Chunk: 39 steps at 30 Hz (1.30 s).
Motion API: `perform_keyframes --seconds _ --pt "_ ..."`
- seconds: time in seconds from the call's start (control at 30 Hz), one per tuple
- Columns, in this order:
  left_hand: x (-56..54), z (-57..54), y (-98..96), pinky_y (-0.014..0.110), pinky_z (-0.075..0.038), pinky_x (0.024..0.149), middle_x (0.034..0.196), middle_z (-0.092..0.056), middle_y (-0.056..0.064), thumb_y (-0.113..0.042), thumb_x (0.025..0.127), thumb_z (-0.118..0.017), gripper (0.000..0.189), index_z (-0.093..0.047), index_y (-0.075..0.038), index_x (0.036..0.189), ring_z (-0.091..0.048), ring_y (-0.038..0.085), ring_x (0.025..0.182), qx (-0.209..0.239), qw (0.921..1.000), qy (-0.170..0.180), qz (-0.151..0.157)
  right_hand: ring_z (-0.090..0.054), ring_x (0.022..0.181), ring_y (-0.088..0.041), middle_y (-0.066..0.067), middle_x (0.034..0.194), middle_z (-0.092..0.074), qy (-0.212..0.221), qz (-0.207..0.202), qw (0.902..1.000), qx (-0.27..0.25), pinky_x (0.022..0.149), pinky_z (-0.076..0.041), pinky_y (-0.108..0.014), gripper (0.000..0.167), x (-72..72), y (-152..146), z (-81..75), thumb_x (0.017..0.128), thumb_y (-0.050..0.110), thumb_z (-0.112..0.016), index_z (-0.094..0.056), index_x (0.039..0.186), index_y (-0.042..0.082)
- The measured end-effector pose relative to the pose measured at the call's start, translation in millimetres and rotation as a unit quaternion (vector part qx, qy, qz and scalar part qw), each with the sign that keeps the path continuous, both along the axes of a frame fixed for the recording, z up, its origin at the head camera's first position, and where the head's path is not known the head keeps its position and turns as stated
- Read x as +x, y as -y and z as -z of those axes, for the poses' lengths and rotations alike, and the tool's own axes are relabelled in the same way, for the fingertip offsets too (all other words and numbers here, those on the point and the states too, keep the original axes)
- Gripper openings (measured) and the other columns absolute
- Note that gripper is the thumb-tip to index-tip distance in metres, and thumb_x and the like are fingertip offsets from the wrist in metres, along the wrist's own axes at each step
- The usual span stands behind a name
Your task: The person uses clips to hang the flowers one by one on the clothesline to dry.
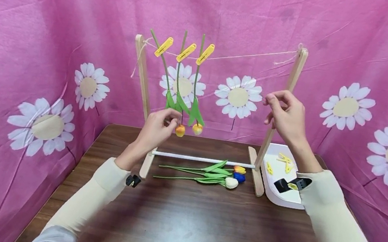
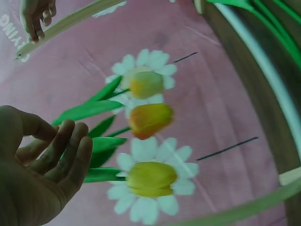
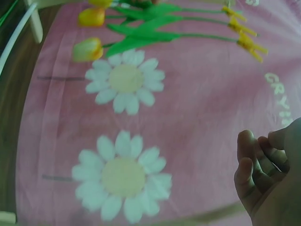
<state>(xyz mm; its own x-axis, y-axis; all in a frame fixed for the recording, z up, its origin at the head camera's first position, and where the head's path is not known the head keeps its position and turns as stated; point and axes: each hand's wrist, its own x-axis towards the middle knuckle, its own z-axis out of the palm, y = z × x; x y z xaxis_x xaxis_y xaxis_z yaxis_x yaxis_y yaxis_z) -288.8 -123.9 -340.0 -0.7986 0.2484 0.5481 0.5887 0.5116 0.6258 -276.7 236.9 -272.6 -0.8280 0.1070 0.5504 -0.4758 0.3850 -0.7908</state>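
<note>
Head view shows three tulips (image 1: 195,112) hanging at left from the string (image 1: 247,57), the left hand (image 1: 159,126) loose by their leaves, the right hand (image 1: 287,115) loosely curled, apparently empty; a light touch should best keep the yellow clips (image 1: 186,52) seated.

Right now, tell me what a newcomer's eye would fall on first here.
Probably the three tulips hanging heads down near the left end of the string, pinned by yellow clips. The bright pink backdrop with big white daisies, behind the frame, would likely compete for attention. Next might come three more tulips, topped orange-yellow, blue and white, lying on the brown table below.
</note>
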Motion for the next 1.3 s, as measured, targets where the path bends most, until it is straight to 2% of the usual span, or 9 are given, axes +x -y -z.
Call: perform_keyframes --seconds 0.13,0.27,0.4,0.67,0.83,0.97,1.1,1.2,1.3 --pt "4.2 19.4 11.7 0.033 -0.062 0.073 0.1 -0.08 0.012 -0.004 0.103 -0.058 0.022 -0.075 0.0 0.117 -0.075 0.023 0.085 -0.008 0.9983 0.049 0.03 -0.06 0.042 -0.006 0.016 0.081 -0.075 0.003 0.025 0.9994 -0.025 0.036 -0.045 -0.021 0.022 -0.4 -19 11.5 0.108 0.025 -0.065 -0.072 0.104 0.005" --pt "7.3 37.1 22.2 0.026 -0.057 0.068 0.096 -0.079 0.013 -0.002 0.102 -0.058 0.022 -0.075 -0.001 0.115 -0.074 0.024 0.084 -0.005 0.9943 0.094 0.05 -0.057 0.038 -0.006 0.012 0.074 -0.074 0.031 0.045 0.9942 -0.092 0.033 -0.042 -0.021 0.022 0.1 -36 18.5 0.108 0.025 -0.063 -0.072 0.097 0.007" --pt "8.9 50.9 29.7 0.023 -0.058 0.069 0.095 -0.079 0.017 -0.001 0.102 -0.059 0.02 -0.076 -0.003 0.111 -0.076 0.029 0.085 0.004 0.9899 0.13 0.057 -0.057 0.038 -0.005 0.014 0.071 -0.072 0.07 0.074 0.9882 -0.114 0.034 -0.042 -0.02 0.023 -2.3 -51 23.8 0.109 0.026 -0.061 -0.07 0.094 0.011" --pt "7.0 82.0 44.1 0.043 -0.067 0.079 0.096 -0.077 0.018 0.0 0.104 -0.061 0.017 -0.076 0.0 0.112 -0.076 0.032 0.084 -0.009 0.9738 0.194 0.118 -0.057 0.039 -0.005 0.02 0.068 -0.07 0.122 0.107 0.9821 -0.095 0.037 -0.044 -0.021 0.018 -9.9 -75 39.2 0.108 0.023 -0.058 -0.066 0.1 0.009" --pt "4.0 101.7 50.2 0.051 -0.066 0.08 0.097 -0.077 0.023 0.0 0.104 -0.06 0.016 -0.075 0.002 0.11 -0.075 0.037 0.085 -0.044 0.9663 0.208 0.144 -0.06 0.042 -0.002 0.027 0.068 -0.066 0.143 0.119 0.9824 -0.012 0.04 -0.048 -0.021 0.026 -22.0 -88 52.1 0.108 0.027 -0.057 -0.066 0.108 0.003" --pt "2.7 115.4 52.4 0.036 -0.066 0.077 0.096 -0.078 0.021 0.001 0.103 -0.061 0.015 -0.074 0.002 0.11 -0.076 0.036 0.086 -0.084 0.9609 0.217 0.151 -0.063 0.046 -0.002 0.032 0.066 -0.061 0.15 0.13 0.9728 0.118 0.043 -0.051 -0.023 0.03 -34.9 -97 67.3 0.107 0.026 -0.058 -0.068 0.116 -0.001" --pt "3.8 125.2 52.1 0.023 -0.06 0.074 0.097 -0.078 0.02 0.005 0.101 -0.061 0.015 -0.073 0.007 0.11 -0.075 0.025 0.085 -0.115 0.9523 0.225 0.171 -0.065 0.05 -0.009 0.009 0.069 -0.071 0.167 0.119 0.9533 0.222 0.046 -0.051 -0.028 0.028 -44.2 -103 84.9 0.106 0.024 -0.061 -0.069 0.116 0.0" --pt "5.5 130.1 51.1 0.021 -0.058 0.077 0.099 -0.078 0.017 0.004 0.101 -0.063 0.014 -0.073 0.007 0.11 -0.072 0.014 0.088 -0.146 0.9467 0.222 0.182 -0.067 0.054 -0.016 -0.014 0.086 -0.077 0.191 0.091 0.9361 0.281 0.049 -0.05 -0.033 0.026 -49.2 -105 98.7 0.105 0.021 -0.06 -0.068 0.115 -0.001" --pt "6.5 134.6 50.7 0.021 -0.057 0.082 0.101 -0.079 0.011 0.002 0.101 -0.066 0.013 -0.075 0.002 0.11 -0.07 0.009 0.093 -0.193 0.9411 0.21 0.181 -0.072 0.062 -0.024 -0.021 0.102 -0.077 0.221 0.057 0.915 0.333 0.054 -0.049 -0.035 0.023 -55.3 -107 112.2 0.105 0.019 -0.059 -0.068 0.116 0.001"
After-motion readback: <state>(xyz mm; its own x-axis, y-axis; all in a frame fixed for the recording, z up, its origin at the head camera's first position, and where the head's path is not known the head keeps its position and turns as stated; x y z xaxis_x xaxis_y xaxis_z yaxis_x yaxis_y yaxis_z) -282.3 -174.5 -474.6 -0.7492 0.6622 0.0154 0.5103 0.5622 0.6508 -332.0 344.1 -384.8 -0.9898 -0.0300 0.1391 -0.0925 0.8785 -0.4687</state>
